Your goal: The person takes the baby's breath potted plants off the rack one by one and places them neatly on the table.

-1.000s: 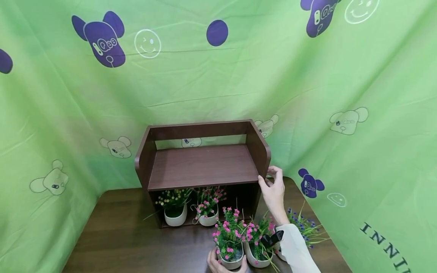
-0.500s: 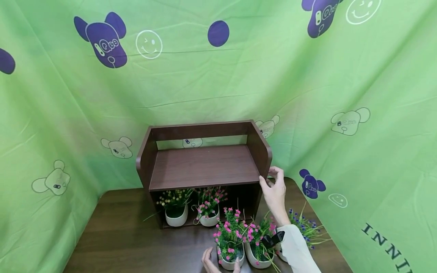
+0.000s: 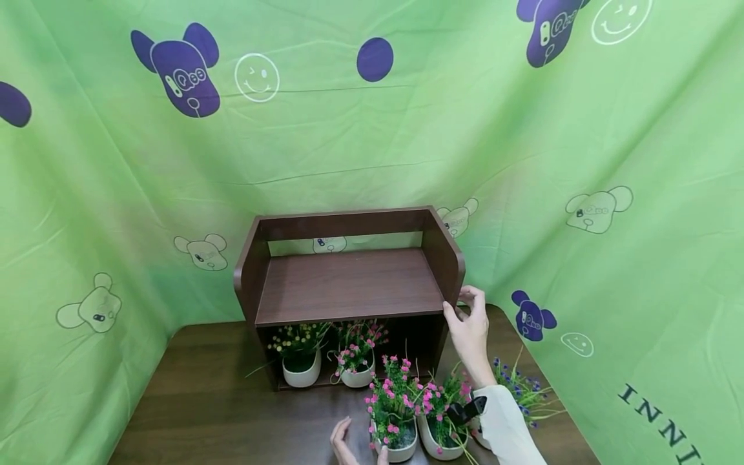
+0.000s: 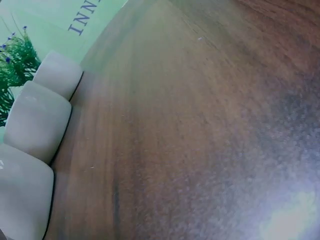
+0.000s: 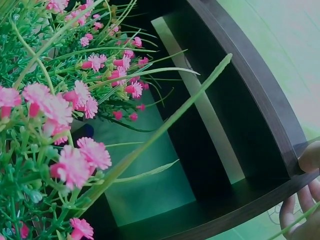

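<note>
A dark brown wooden shelf (image 3: 349, 287) stands on the table. My right hand (image 3: 472, 330) holds its right side panel, thumb at the front edge and fingers along the outside; the right wrist view also has the fingers (image 5: 305, 200) there. At the bottom of the head view my left hand (image 3: 343, 444) is spread beside a white pot (image 3: 401, 453) of pink flowers, its thumb close to the pot. Another pink-flowered pot (image 3: 444, 450) stands next to it, partly behind my right forearm. A blue-flowered plant (image 3: 520, 391) is farther right. My left hand is out of the left wrist view.
Inside the lower compartment stand a yellow-flowered pot (image 3: 301, 371) and a pink-flowered pot (image 3: 357, 374). Three white pots line up in the left wrist view, the nearest pot (image 4: 22, 195) at its left edge. A green printed cloth (image 3: 314, 142) surrounds the wooden table (image 3: 192, 400).
My left hand has let go of the nearest pink-flowered pot and moved left and down from it. The right hand has stayed on the shelf's side.
</note>
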### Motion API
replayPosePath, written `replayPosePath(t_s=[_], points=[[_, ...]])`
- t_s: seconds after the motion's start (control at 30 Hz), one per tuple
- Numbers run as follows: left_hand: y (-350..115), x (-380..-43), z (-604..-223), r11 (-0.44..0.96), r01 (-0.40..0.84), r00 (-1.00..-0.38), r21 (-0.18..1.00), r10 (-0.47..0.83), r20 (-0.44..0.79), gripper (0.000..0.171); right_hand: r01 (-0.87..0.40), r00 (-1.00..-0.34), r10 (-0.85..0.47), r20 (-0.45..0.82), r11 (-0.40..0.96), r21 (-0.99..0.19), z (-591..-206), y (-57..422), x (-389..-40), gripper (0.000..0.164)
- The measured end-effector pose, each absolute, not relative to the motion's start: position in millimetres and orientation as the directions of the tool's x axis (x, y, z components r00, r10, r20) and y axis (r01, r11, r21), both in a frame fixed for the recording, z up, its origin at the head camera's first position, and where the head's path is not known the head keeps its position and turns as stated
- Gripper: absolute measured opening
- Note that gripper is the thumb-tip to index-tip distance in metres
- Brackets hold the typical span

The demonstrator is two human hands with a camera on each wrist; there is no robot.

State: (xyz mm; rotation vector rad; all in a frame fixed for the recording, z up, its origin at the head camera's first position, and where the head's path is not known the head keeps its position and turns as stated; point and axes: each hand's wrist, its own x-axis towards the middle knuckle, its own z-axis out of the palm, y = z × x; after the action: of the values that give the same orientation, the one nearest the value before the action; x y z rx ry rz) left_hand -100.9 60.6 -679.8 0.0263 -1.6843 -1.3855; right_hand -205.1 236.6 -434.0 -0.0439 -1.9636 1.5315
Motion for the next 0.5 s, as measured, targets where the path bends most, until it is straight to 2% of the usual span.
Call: replayPosePath(t_s=[0.1, 0.23, 0.5], points=[[55, -104, -679, 0.319, 0.56, -0.565, 0.764, -0.528, 0.634, 0.066, -0.344, -0.799, 0.396, 0.453, 0.318, -0.884, -433, 237, -204, 0.038], [50, -104, -667, 0.269, 0.572, -0.572, 0.775, -0.547, 0.611, 0.052, -0.344, -0.802, 0.39, 0.452, 0.316, -0.884, -433, 237, -204, 0.038], [34, -116, -679, 0.275, 0.611, -0.567, 0.742, -0.502, 0.653, 0.055, -0.344, -0.803, 0.389, 0.452, 0.317, -0.884, -433, 237, -205, 0.038]])
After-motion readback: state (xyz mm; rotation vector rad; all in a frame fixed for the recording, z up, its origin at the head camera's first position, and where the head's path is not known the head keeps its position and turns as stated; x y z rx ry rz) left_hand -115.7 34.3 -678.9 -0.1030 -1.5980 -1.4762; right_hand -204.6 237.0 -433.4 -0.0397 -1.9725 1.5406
